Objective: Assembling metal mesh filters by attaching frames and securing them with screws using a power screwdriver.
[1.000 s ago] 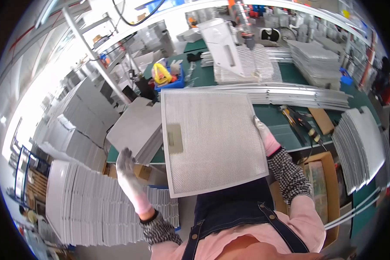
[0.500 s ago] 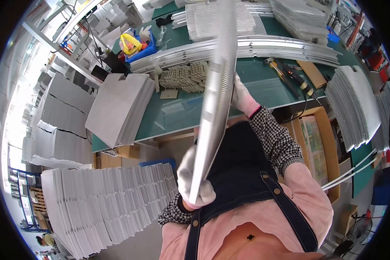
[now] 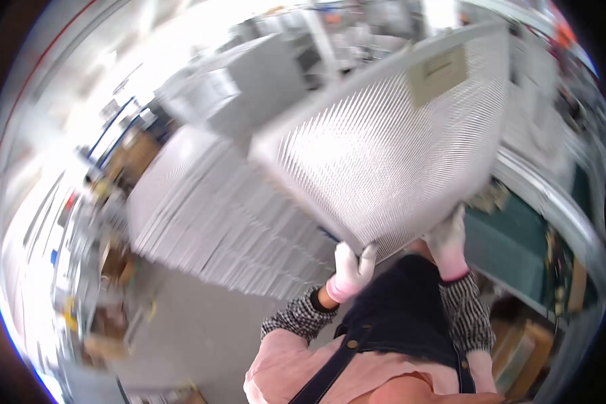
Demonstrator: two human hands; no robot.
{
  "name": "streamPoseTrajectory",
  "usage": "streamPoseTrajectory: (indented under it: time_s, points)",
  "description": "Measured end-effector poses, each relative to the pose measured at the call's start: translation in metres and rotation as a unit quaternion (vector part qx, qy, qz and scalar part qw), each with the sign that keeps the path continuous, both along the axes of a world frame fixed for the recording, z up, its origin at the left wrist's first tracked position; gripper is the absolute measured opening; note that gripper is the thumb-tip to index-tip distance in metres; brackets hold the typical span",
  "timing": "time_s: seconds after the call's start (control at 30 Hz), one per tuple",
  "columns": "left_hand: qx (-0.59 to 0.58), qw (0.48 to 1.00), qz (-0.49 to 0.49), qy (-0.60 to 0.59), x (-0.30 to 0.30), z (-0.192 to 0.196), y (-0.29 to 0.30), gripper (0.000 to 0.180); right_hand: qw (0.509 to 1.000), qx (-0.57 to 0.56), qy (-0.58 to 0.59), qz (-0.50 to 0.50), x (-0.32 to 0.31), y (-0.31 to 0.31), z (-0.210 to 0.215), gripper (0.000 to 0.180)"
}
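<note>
Metal mesh panel (image 3: 390, 141): raised and tilted in front of the person, its far left corner overlapping the stack of panels (image 3: 229, 222) in view. A beige plate (image 3: 439, 73) sits at the panel's far edge. Left hand (image 3: 352, 269), white-gloved: thumb and fingers pinch the near corner. Right hand (image 3: 448, 246), also gloved: positioned at the near right edge; finger closure cannot be determined. Green table (image 3: 508, 242): beside the right hand.

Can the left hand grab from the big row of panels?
Probably not as things stand: the left hand is gripping the lower edge of the mesh panel, though the row of panels looks close.
</note>
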State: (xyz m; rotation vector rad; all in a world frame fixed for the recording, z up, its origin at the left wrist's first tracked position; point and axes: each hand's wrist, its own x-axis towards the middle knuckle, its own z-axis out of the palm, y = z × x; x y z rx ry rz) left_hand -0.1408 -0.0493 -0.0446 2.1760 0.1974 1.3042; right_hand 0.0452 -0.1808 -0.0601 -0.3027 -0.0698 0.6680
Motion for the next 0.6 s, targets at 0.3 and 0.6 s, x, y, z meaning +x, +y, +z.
streamPoseTrajectory:
  time_s: [0.3,0.6]
  points:
    - [-0.064,0.966,0.22,-0.119,-0.147,0.282,0.127,0.036,0.896,-0.247,-0.354,0.105,-0.021,-0.008,-0.002,0.046]
    - [-0.242,0.869,0.424,-0.077,-0.353,0.297,0.313,0.032,0.853,-0.365,-0.369,0.046,0.01,-0.034,-0.019,0.043]
